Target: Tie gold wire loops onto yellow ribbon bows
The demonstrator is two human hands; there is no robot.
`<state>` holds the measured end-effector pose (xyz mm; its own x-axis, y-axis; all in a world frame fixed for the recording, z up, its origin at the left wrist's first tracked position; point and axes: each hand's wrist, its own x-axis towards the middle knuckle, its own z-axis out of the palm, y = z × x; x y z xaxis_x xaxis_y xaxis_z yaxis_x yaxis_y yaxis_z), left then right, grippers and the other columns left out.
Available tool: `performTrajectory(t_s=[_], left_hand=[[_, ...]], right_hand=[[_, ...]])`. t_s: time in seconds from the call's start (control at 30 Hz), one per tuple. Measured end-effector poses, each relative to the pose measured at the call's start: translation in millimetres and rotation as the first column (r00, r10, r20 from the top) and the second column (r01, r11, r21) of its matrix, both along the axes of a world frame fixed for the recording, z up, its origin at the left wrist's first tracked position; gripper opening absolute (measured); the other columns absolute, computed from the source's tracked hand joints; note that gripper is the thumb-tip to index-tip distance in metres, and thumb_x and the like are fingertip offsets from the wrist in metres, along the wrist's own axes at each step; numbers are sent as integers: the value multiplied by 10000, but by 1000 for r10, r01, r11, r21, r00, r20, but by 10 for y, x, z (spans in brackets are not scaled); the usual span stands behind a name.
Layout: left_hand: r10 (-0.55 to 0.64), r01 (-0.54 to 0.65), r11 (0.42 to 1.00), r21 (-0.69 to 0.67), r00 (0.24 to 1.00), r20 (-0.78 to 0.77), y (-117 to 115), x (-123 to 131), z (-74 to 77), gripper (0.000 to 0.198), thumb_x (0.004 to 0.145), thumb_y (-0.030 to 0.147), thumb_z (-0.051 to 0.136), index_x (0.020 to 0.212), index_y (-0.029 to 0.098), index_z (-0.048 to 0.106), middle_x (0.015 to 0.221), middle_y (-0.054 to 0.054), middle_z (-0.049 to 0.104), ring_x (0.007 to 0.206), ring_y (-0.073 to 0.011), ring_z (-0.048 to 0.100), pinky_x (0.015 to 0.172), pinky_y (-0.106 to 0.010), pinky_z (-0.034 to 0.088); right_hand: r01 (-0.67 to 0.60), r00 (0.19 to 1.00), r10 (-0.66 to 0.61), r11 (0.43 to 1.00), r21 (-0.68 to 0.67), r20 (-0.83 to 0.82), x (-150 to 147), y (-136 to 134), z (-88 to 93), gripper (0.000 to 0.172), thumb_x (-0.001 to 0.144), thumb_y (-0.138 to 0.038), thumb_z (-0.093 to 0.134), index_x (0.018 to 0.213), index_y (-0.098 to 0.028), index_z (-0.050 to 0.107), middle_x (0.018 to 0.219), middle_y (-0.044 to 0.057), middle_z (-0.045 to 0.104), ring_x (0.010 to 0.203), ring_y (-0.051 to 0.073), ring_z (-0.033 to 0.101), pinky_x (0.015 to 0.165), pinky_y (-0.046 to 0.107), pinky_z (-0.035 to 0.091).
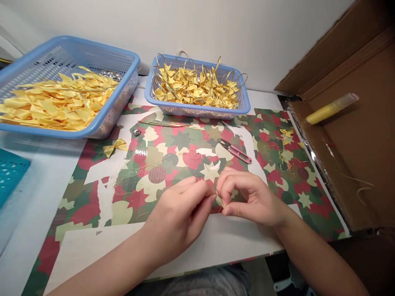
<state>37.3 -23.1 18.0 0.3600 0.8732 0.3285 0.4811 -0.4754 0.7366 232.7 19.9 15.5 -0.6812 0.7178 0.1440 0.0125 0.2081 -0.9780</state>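
Close together at the front of the patterned paper, my left hand (188, 209) and my right hand (243, 197) pinch a small length of thin pale-gold cord (219, 200). Its ends disappear behind my fingertips, and its exact shape is hard to make out. Beyond my right hand lie pink thread snips (236, 151), blades pointing away to the left. A loose yellow ribbon bow (115, 147) and a small silver heart-shaped charm (136, 132) lie at the left. Strands of gold cord (169, 124) stretch across the paper near the back.
A large blue basket (121, 102) of yellow ribbon bows stands at back left. A smaller blue basket (197, 110) holds bows with gold cord loops. Cardboard (345, 152) walls the right side, with a yellow tube (331, 109) on it. Thread scraps (286, 156) lie nearby.
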Motion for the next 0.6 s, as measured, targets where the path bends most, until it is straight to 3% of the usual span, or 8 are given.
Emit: performTrajectory(t_s=[0.2,0.4,0.6], left_hand=[[-10,15,996,-86,998,57,28,-32,23,186,899,79,481,757,173,557,606,34,523,564,-95,450,506,-203,357],[-34,50,988,-149,994,103,41,-68,40,203,867,142,509,671,187,477,564,43,450,563,-103,419,525,-228,342],[-24,69,941,-331,990,138,64,-76,64,337,913,185,451,589,183,360,535,43,410,559,-97,387,529,-223,327]], right_hand=[[-12,994,-9,981,-194,-106,-1,1,-23,147,845,-229,700,763,-172,592,808,11,573,772,119,525,690,257,421],[-68,982,-9,913,-403,-187,3,23,-29,152,860,-210,681,775,-157,567,878,31,589,770,105,532,670,236,447],[-112,972,-17,845,-523,-235,35,46,-92,189,860,-244,697,775,-149,558,878,24,591,769,88,531,641,205,412]])
